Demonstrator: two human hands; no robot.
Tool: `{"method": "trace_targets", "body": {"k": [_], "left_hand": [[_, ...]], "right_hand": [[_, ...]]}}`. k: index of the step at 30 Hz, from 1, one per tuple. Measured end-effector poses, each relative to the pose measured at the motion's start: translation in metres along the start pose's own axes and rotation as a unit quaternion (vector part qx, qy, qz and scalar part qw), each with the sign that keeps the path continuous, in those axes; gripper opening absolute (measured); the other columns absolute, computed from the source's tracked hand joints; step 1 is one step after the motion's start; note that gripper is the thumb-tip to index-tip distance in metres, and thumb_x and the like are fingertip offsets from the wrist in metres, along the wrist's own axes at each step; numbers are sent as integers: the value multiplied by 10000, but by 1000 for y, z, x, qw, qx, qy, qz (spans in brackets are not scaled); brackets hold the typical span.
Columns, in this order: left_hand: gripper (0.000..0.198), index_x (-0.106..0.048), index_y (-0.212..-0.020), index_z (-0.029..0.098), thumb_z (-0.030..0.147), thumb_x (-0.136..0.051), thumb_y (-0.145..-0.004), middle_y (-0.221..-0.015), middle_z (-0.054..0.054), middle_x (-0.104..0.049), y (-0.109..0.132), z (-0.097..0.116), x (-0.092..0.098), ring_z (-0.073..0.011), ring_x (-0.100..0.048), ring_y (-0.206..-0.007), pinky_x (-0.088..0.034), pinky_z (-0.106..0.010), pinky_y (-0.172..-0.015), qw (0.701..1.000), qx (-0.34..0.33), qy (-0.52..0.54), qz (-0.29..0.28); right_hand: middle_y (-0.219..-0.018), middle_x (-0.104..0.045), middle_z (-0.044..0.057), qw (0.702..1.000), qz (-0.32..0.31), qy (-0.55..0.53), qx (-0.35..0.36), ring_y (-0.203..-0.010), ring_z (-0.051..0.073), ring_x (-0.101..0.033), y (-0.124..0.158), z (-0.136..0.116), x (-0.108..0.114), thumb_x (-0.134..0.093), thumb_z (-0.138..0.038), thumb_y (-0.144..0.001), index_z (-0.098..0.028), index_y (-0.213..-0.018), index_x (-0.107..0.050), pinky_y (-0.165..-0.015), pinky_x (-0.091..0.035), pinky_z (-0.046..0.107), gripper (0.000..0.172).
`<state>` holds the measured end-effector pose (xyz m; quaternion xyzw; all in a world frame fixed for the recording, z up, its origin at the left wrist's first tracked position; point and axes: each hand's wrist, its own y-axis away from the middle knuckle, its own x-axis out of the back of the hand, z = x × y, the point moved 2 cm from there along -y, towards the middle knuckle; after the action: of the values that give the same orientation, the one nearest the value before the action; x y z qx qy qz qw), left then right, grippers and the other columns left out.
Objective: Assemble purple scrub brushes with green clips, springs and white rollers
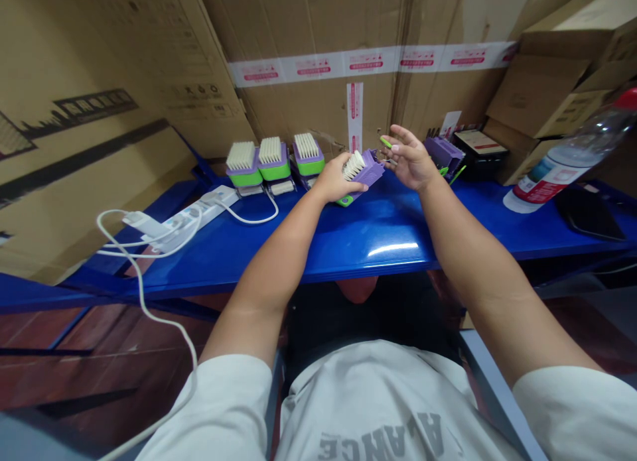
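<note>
My left hand [332,177] is wrapped round a purple and green brush [369,171] with cream bristles, held tilted above the blue table [378,229]. To its right, my right hand [412,161] pinches a small bright green piece [385,142] between thumb and finger, with the other fingers spread. The piece is apart from the brush and too small to name. Left of my hands, three similar brushes stand in a row with bristles up: a left brush [243,176], a middle brush [273,171] and a right brush [309,165].
A white power strip [192,215] with cables lies on the left. Purple parts [444,154] and a black box [480,154] sit beyond my right wrist. Farther right are a plastic bottle [540,182] and a dark phone-like slab [590,212]. Cardboard boxes [313,23] wall the back.
</note>
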<state>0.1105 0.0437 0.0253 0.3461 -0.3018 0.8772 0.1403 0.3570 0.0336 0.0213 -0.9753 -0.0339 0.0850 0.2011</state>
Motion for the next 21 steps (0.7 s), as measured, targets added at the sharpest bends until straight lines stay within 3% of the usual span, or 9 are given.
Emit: {"method": "trace_targets", "body": {"k": [11,21], "left_hand": [[782,-707,-1421,148,244,-995,-701,-1438,-123,-818,1,6,1,-376,-767,-1366,-568,-464,-1245,1000,8,5,-7],[768,-710,-1394,196,259,-995,-684,-1442,-107,-826,0,1,0,-384,-768,-1369,-574,-496,-1258,1000,4,14,-2]], "right_hand": [[-1571,-764,10,1000,2,7,-5,-1519,400,-702,-3,9,6,-1081,-609,-562,-423,-1344,-693,-1129,-700,608,893],[-1586,-763,16,1000,6,13,-8,-1523,412,-689,0,6,2,-1079,-608,-535,-423,-1319,-701,-1086,-717,593,890]]}}
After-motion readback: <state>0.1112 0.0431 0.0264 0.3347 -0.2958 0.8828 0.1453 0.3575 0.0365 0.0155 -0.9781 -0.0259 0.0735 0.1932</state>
